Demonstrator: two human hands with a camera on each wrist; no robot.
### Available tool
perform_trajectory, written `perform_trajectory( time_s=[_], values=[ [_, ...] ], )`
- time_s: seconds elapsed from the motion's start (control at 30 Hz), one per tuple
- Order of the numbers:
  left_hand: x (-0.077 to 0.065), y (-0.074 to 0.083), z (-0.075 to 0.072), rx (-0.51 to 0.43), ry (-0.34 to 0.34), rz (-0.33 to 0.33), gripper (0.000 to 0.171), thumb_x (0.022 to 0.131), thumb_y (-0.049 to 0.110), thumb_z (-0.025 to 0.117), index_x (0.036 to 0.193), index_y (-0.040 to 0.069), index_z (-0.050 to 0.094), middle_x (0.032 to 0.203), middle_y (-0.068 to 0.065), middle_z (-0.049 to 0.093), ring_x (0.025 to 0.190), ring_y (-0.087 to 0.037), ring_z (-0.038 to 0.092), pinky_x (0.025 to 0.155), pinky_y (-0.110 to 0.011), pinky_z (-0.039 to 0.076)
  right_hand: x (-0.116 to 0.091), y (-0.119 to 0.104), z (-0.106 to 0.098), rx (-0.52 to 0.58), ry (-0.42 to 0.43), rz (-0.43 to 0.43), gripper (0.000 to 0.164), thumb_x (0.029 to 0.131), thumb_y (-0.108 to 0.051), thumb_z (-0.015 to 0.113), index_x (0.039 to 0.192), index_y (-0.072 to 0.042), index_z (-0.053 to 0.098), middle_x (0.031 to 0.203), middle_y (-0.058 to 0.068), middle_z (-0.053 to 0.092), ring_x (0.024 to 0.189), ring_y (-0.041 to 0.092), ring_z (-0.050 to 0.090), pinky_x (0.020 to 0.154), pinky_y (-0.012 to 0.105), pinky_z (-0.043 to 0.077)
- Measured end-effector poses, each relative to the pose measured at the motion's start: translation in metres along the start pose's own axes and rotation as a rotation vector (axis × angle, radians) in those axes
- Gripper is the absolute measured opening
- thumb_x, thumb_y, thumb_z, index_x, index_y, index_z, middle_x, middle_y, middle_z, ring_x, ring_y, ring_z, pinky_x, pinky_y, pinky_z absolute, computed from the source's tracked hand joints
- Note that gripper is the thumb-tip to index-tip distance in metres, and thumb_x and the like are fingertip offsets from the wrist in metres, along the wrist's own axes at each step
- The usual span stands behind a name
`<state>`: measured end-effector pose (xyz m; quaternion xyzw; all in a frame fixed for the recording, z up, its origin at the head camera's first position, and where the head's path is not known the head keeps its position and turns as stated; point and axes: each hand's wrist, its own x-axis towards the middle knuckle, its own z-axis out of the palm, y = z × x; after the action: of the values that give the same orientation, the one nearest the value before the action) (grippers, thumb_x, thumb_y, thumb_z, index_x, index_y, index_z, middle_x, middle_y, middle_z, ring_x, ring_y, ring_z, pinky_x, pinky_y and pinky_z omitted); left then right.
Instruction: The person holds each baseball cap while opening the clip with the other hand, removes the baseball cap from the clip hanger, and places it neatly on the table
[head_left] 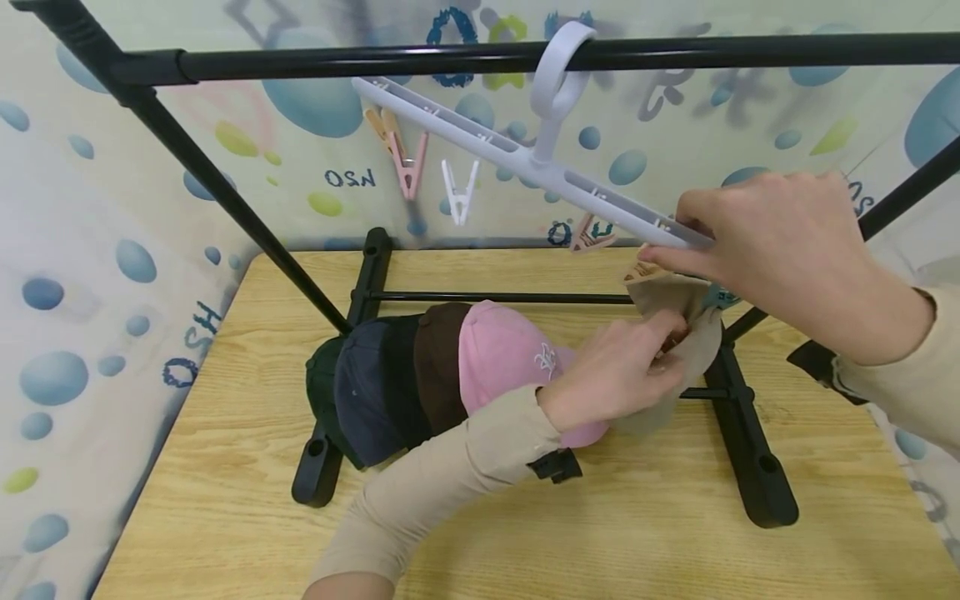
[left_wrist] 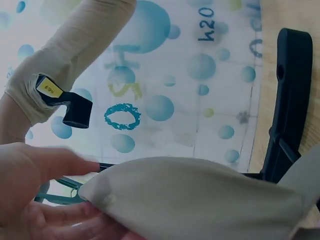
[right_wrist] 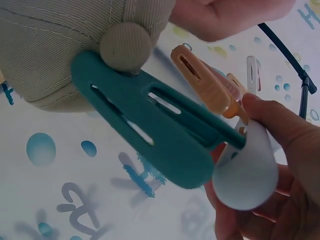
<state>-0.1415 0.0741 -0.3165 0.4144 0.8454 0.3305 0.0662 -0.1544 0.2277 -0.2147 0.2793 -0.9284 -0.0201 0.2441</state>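
Note:
My right hand [head_left: 787, 250] grips the right end of a white clip hanger [head_left: 543, 171], thumb and fingers around the bar. Just below, my left hand [head_left: 618, 367] pinches a beige cap [head_left: 667, 292] by its crown. In the right wrist view a teal clip [right_wrist: 145, 120] hangs from the hanger's end [right_wrist: 247, 170] and meets the cap beside its cloth button [right_wrist: 126, 46]. Whether its jaws bite the fabric I cannot tell. An orange clip [right_wrist: 202, 80] hangs behind it. In the left wrist view the cap [left_wrist: 190, 195] spreads out from my fingers, partly hiding them.
The hanger hooks over a black rail [head_left: 337, 62]. Pink [head_left: 408, 171] and white clips [head_left: 460, 196] dangle from its left side. On the wooden table [head_left: 225, 467], a row of caps, from dark green [head_left: 322, 383] to pink [head_left: 498, 354], lies between the rack's feet [head_left: 753, 450].

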Motion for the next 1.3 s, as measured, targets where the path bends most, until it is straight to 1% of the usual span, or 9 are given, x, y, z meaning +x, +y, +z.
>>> perform_trajectory(
  time_s=[0.17,0.3,0.43,0.5,0.53,0.67,0.9,1.1,1.3],
  values=[
    [0.001,-0.001,0.001,0.021,0.024,-0.001,0.037,0.09,0.024,0.07,0.118,0.01,0.05,0.093,0.007,0.051,0.071,-0.005,0.048,0.057,-0.015,0.039,-0.001,-0.002,0.002,0.011,0.007,-0.007,0.039,0.075,-0.041,0.078,0.069,-0.008,0.058,0.046,0.0,0.038,0.035,0.015,0.026,0.034,0.032,0.019],
    [0.003,-0.002,0.0,0.049,-0.02,-0.019,0.028,0.092,0.018,0.067,0.114,0.01,0.052,0.082,0.005,0.051,0.063,-0.005,0.047,0.052,-0.016,0.037,-0.002,-0.002,0.004,0.023,0.01,-0.008,0.039,0.075,-0.041,0.079,0.071,-0.007,0.059,0.046,0.0,0.038,0.035,0.015,0.025,0.033,0.033,0.019],
    [0.005,-0.003,-0.002,0.048,-0.06,-0.018,0.018,0.092,0.01,0.061,0.109,0.009,0.054,0.068,0.004,0.045,0.053,-0.005,0.04,0.047,-0.017,0.031,-0.004,0.0,0.005,0.033,0.012,-0.005,0.063,0.085,-0.07,0.052,0.071,-0.009,0.059,0.046,-0.001,0.038,0.035,0.014,0.025,0.033,0.033,0.019],
    [0.007,-0.005,-0.003,0.012,-0.069,-0.012,0.018,0.092,0.007,0.06,0.109,0.009,0.056,0.067,0.003,0.044,0.055,-0.006,0.04,0.048,-0.018,0.03,-0.006,0.003,0.004,0.05,-0.012,0.002,0.063,0.086,-0.07,0.049,0.073,-0.01,0.06,0.049,-0.002,0.045,0.036,0.013,0.027,0.034,0.033,0.021],
    [0.008,-0.006,-0.003,-0.003,-0.072,-0.01,0.018,0.092,0.005,0.06,0.109,0.008,0.057,0.068,0.003,0.043,0.056,-0.006,0.04,0.049,-0.018,0.03,-0.007,0.005,0.003,0.065,-0.041,0.015,0.061,0.087,-0.069,0.049,0.076,-0.01,0.062,0.052,-0.002,0.049,0.037,0.012,0.029,0.035,0.033,0.023],
    [0.011,-0.009,-0.005,-0.073,-0.082,-0.012,0.022,0.091,0.0,0.058,0.112,0.007,0.058,0.07,0.001,0.044,0.059,-0.007,0.042,0.052,-0.018,0.03,-0.014,0.017,0.003,0.194,-0.216,0.107,0.029,0.08,-0.035,0.078,0.093,-0.011,0.068,0.072,-0.002,0.064,0.047,0.011,0.042,0.042,0.031,0.031],
    [0.012,-0.01,-0.009,-0.102,-0.069,0.005,0.03,0.092,-0.002,0.054,0.121,0.004,0.058,0.074,0.0,0.047,0.059,-0.007,0.042,0.053,-0.017,0.031,-0.032,0.043,0.013,0.384,-0.467,0.206,0.037,0.075,-0.027,0.084,0.105,-0.013,0.065,0.088,-0.002,0.062,0.062,0.014,0.047,0.05,0.029,0.036],
    [0.011,-0.012,-0.011,-0.081,-0.051,0.013,0.03,0.091,-0.003,0.054,0.12,0.005,0.059,0.075,0.0,0.05,0.061,-0.008,0.043,0.054,-0.017,0.031,-0.046,0.06,0.028,0.608,-0.529,0.205,0.041,0.079,-0.013,0.08,0.116,-0.014,0.064,0.114,0.001,0.06,0.087,0.012,0.053,0.062,0.032,0.043],
    [0.009,-0.013,-0.012,-0.079,-0.042,0.01,0.031,0.09,-0.003,0.055,0.12,0.006,0.059,0.078,0.0,0.05,0.064,-0.008,0.044,0.056,-0.017,0.032,-0.056,0.078,0.039,0.844,-0.557,0.206,0.038,0.086,0.0,0.07,0.122,-0.013,0.062,0.119,-0.011,0.056,0.095,0.011,0.054,0.065,0.03,0.047]
  ],
)
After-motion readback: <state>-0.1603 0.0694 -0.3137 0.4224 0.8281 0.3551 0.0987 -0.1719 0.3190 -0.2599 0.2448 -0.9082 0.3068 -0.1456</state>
